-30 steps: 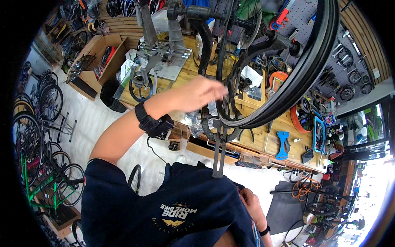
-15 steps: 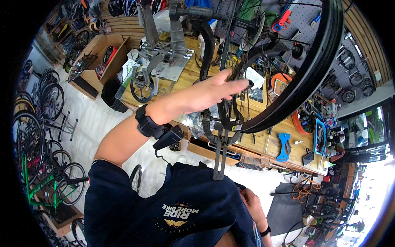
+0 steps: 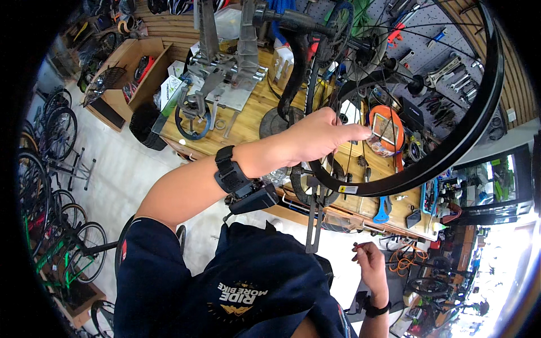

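A bicycle wheel point(image 3: 401, 187) with a black rim and thin spokes sits in a dark truing stand point(image 3: 297, 67) above the wooden bench. My left hand point(image 3: 321, 135) is at the spokes, low in the wheel near the rim. Its thumb stretches out to the right, apart from the fingers, which are curled and partly hidden. My right hand point(image 3: 372, 267) is raised near the bench's front edge, away from the wheel. Thumb and fingers pinch a small red piece point(image 3: 356, 247), too small to make out in full.
The wooden bench point(image 3: 248, 121) carries a metal fixture point(image 3: 225, 73), an orange round tray point(image 3: 387, 132) and a blue tool point(image 3: 384, 209). Tools hang on the pegboard point(image 3: 434, 56) behind. A flat metal bar point(image 3: 314, 225) juts toward me. Several bicycles stand at the left.
My right hand has come up and forward from beside my body, and the small red piece now shows in it. My left hand, blurred earlier, is steadier, its thumb pointing right. The view has shifted slightly.
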Available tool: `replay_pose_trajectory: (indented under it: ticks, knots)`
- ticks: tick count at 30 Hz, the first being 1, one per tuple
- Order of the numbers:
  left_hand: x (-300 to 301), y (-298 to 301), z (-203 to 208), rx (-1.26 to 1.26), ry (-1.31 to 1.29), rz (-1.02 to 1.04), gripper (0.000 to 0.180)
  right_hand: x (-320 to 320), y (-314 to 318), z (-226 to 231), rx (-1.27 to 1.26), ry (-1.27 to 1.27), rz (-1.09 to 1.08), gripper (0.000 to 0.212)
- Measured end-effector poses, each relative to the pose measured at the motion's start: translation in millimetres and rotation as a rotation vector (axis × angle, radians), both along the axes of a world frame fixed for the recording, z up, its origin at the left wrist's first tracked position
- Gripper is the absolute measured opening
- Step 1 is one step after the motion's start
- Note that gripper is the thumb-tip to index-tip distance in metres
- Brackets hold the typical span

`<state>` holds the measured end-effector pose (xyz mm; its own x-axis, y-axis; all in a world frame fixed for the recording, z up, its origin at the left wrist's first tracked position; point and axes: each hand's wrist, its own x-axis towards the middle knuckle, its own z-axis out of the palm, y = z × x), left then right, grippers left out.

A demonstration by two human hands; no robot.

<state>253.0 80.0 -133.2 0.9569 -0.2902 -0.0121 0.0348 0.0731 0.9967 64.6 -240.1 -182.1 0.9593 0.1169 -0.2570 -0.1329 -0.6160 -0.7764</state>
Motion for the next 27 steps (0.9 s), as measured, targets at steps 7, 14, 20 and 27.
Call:
replay_pose_trajectory:
  ticks: [7,14,20,27]
  knots:
    - [13.6,17.2,-18.0,0.028,-0.042,-0.025,0.066,22.2,11.4,38.0,0.233,0.009,-0.114,0.017]
    - [30.5,8.7,-51.3,0.207,-0.091,-0.072,0.056,68.1,6.3,47.9,0.379,0.034,0.013,0.029]
    - [26.7,7.6,-42.4,0.222,-0.083,-0.043,0.033,115.6,4.5,37.1,0.536,0.107,0.057,0.028]
    - [29.2,8.7,-63.2,0.183,-0.181,0.007,0.045,178.6,26.7,25.7,0.753,0.19,0.1,0.03]
